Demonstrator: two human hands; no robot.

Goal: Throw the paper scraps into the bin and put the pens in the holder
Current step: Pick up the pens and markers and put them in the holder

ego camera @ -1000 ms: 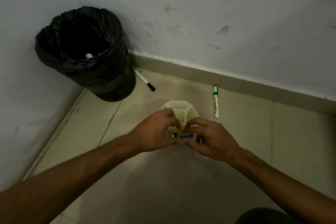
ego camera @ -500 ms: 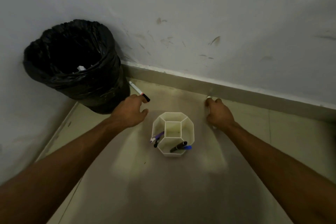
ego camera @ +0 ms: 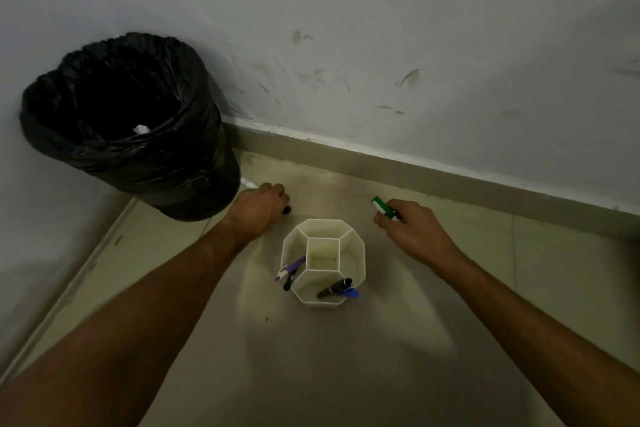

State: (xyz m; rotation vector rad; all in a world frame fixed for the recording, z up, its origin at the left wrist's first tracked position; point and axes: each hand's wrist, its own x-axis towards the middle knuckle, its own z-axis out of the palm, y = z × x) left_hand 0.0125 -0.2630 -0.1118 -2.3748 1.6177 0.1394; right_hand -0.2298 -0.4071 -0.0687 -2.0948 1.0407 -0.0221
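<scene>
**Left hand** [ego camera: 258,210]: low on the floor [ego camera: 346,374], just beside the base of the bin [ego camera: 173,180]. The fingers are curled over the black-capped marker [ego camera: 286,209]. Its black cap shows on the holder side of the fist and its white butt on the bin side. Whether it has left the floor cannot be told.

**Right hand** [ego camera: 412,232]: clenched around the green marker [ego camera: 381,206]. The green end juts past the fingers toward the skirting [ego camera: 450,180], and the rest of the barrel is hidden in the grip.

**Pen holder** [ego camera: 361,253]: white and octagonal, with a square centre cell ringed by outer cells. It stands upright on the floor between the two hands, near each, so either can likely swing inward and drop its marker.

**Holder contents:**
- Left cell: a purple pen [ego camera: 292,267] and a dark pen [ego camera: 288,283], both leaning out over the rim.
- Near cell: a black pen [ego camera: 334,288] and a blue pen [ego camera: 351,294], lying slanted.

**Bin:** lined with a black bag and tucked into the corner against the wall. One white paper scrap [ego camera: 141,129] is visible inside.

**Status (judged):**
- No scraps show on the floor, so that half looks finished.
- The two markers appear to be the last loose items, taken one per hand to save a trip.
- Each needs tipping upright before it goes into a cell.
</scene>
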